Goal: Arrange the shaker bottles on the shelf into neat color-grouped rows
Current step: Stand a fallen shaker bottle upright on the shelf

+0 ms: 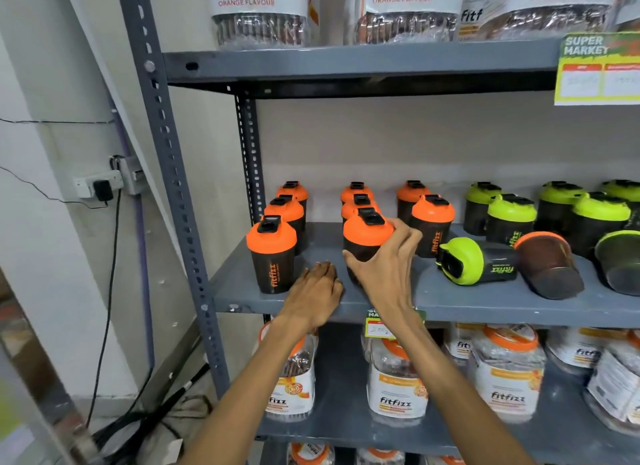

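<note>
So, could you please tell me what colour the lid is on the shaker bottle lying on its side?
Lime green lid, with a black flip cap, seen in the head view.

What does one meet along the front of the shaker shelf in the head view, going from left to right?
Upright orange-lid shaker → left hand flat on the shelf → right hand around a second orange-lid shaker → green-lid shaker lying on its side → tipped orange-rimmed cup → tipped green-rimmed cup.

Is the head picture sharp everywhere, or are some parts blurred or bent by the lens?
Head view: the orange-lidded shakers and both hands are sharp; the jars on the lower shelf are softly blurred; the shelf post leans, bent by the wide lens; lighting is even, without strong glare.
</note>
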### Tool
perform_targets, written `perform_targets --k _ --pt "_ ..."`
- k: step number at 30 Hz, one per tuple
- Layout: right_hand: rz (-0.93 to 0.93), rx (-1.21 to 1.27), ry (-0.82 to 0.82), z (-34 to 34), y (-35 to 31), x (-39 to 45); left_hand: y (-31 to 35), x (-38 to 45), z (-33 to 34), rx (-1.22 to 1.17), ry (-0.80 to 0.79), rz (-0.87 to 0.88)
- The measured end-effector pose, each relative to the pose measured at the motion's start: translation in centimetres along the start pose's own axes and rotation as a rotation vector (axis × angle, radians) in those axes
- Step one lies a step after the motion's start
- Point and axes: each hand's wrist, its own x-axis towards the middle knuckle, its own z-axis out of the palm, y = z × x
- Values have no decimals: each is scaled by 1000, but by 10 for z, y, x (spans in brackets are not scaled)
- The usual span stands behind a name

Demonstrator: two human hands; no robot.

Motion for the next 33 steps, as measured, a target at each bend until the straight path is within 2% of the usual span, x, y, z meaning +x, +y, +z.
perform_targets --k 10,13,16,19,24,28,33 --pt "7 -35 -17 2 3 -12 -4 -1 7 55 8 32" --pt "18 10 -35 -13 4 -19 -3 -2 8 70 13 24" --pt "-68 3 -114 -41 16 -19 -2 -1 9 71 12 15" --pt "-194 -145 -269 -81 34 -5 -1 3 11 57 -2 -9" --pt "-445 -601 -480 -130 54 38 0 7 10 15 -47 -57" --pt "-478 -835 -595 -142 68 65 7 4 10 26 -22 -86" --pt "-483 -987 -676 -146 88 85 8 -2 10 52 16 -67"
